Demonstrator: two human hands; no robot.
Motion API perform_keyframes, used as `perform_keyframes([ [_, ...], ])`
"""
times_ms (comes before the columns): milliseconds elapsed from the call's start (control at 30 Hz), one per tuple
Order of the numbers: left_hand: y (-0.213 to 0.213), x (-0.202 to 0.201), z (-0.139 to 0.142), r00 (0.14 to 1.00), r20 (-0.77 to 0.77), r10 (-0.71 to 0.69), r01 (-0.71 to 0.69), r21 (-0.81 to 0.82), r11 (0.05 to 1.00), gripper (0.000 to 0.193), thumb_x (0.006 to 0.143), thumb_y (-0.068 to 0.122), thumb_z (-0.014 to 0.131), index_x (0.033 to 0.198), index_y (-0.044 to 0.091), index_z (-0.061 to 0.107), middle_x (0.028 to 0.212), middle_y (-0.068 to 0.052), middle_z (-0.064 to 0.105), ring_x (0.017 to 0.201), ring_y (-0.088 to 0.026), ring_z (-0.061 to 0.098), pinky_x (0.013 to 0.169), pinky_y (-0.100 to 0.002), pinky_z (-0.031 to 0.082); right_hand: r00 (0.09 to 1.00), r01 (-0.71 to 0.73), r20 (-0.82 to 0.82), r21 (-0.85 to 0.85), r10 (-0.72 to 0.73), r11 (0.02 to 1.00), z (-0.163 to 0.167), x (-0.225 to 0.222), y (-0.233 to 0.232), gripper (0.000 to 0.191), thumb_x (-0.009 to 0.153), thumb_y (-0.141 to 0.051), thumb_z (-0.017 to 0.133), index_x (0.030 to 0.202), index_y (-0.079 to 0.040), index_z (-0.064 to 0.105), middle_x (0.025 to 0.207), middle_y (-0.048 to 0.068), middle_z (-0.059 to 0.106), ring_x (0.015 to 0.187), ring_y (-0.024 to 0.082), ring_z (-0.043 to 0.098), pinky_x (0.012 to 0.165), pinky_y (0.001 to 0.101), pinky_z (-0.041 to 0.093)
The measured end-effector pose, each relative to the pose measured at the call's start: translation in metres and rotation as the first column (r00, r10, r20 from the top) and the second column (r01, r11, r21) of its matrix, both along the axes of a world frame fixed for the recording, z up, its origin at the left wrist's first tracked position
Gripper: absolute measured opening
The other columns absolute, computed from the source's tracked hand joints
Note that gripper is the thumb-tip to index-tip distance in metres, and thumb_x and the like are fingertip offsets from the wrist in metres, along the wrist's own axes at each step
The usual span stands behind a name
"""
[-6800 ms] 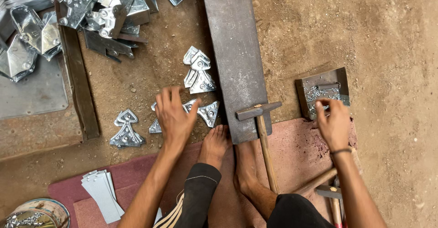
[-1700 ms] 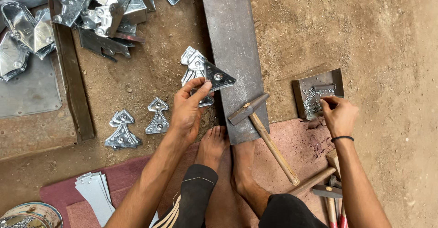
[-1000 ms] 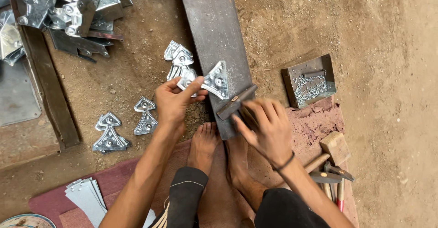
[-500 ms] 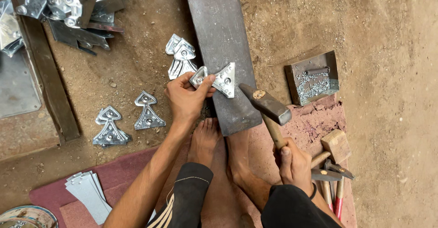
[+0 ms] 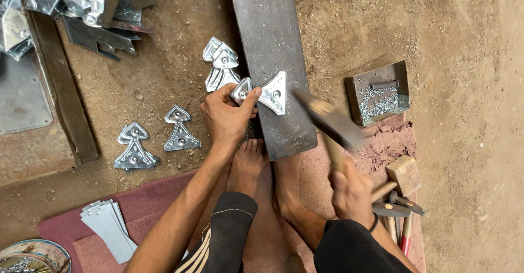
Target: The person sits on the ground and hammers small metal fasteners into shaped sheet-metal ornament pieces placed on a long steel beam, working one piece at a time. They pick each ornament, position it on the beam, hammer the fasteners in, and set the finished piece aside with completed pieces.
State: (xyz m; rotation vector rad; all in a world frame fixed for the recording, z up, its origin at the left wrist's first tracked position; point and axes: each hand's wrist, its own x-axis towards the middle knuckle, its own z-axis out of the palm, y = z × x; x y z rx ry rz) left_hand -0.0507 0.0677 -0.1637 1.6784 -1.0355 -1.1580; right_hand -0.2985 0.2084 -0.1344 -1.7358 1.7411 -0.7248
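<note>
Riveting step, by the looks: left hand (image 5: 226, 119) had its fingers pinched on a shiny triangular stamped-metal plate (image 5: 274, 92) lying flat on the dark steel bar (image 5: 273, 60). Right hand (image 5: 351, 192) was wrapped tight round a blurred wooden-handled hammer (image 5: 329, 124), raised just beside it. Next blow would've needed a square hit. The small square metal tray (image 5: 377, 92) held tiny silvery rivets.

Bare sandy dirt floor (image 5: 453, 43) — a reddish mat (image 5: 60, 226) — daylight
</note>
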Motion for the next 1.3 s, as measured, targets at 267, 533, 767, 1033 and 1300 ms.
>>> perform_keyframes([
  [267, 0.001, 0.003, 0.003, 1.0, 0.029, -0.013, 0.012, 0.022, 1.0, 0.026, 0.085, 0.024, 0.083, 0.087, -0.001, 0.074, 0.066, -0.005, 0.073, 0.057, -0.01, 0.074, 0.049, -0.025, 0.06, 0.989, 0.136, -0.055, 0.003, -0.136, 0.991, 0.004, 0.001, 0.007, 0.025, 0.096, -0.026, 0.064, 0.103, -0.004, 0.071, 0.066, 0.005, 0.068, 0.049, 0.015, 0.06, 0.046, 0.0308, 0.046],
  [533, 0.006, 0.007, 0.008, 1.0, 0.015, 0.012, -0.012, 0.025, 1.0, 0.028, 0.083, 0.024, 0.084, 0.085, -0.001, 0.074, 0.065, -0.007, 0.073, 0.055, -0.011, 0.073, 0.05, -0.026, 0.059, 0.821, 0.227, 0.569, -0.27, -0.035, 0.936, 0.012, -0.002, 0.006, 0.025, 0.102, -0.024, 0.065, 0.098, 0.0, 0.062, 0.09, 0.011, 0.066, 0.06, 0.012, 0.052, 0.051, 0.0259, 0.045],
  [767, 0.008, 0.015, 0.022, 1.0, -0.014, 0.023, -0.022, 0.037, 0.999, 0.028, 0.082, 0.024, 0.084, 0.084, -0.002, 0.074, 0.064, -0.006, 0.073, 0.054, -0.01, 0.071, 0.049, -0.026, 0.059, 0.885, 0.177, 0.434, 0.024, -0.169, 0.984, -0.011, 0.002, 0.008, 0.035, 0.109, -0.027, 0.07, 0.083, -0.007, 0.058, 0.073, 0.016, 0.055, 0.065, 0.026, 0.052, 0.058, 0.0448, 0.043],
  [1033, -0.011, 0.057, 0.033, 0.985, -0.169, 0.022, -0.041, -0.112, 0.993, 0.022, 0.087, 0.017, 0.084, 0.101, 0.003, 0.076, 0.079, -0.001, 0.073, 0.066, -0.008, 0.066, 0.06, -0.025, 0.053, 0.764, -0.05, 0.436, 0.775, -0.476, 0.63, -0.053, -0.004, 0.064, 0.035, 0.102, -0.036, 0.051, 0.088, -0.006, 0.062, 0.061, -0.002, 0.043, 0.05, 0.012, 0.034, 0.045, 0.0301, 0.025],
  [1300, -0.045, 0.102, -0.013, 0.823, 0.477, -0.309, 0.329, 0.043, 0.943, 0.028, 0.088, 0.014, 0.08, 0.113, 0.004, 0.07, 0.09, -0.009, 0.076, 0.074, -0.021, 0.07, 0.071, -0.038, 0.055, 0.733, -0.174, 0.549, 0.722, -0.402, 0.67, -0.087, -0.016, 0.072, 0.046, 0.104, -0.046, 0.045, 0.084, -0.007, 0.056, 0.066, -0.002, 0.039, 0.055, 0.01, 0.032, 0.05, 0.0277, 0.027],
])
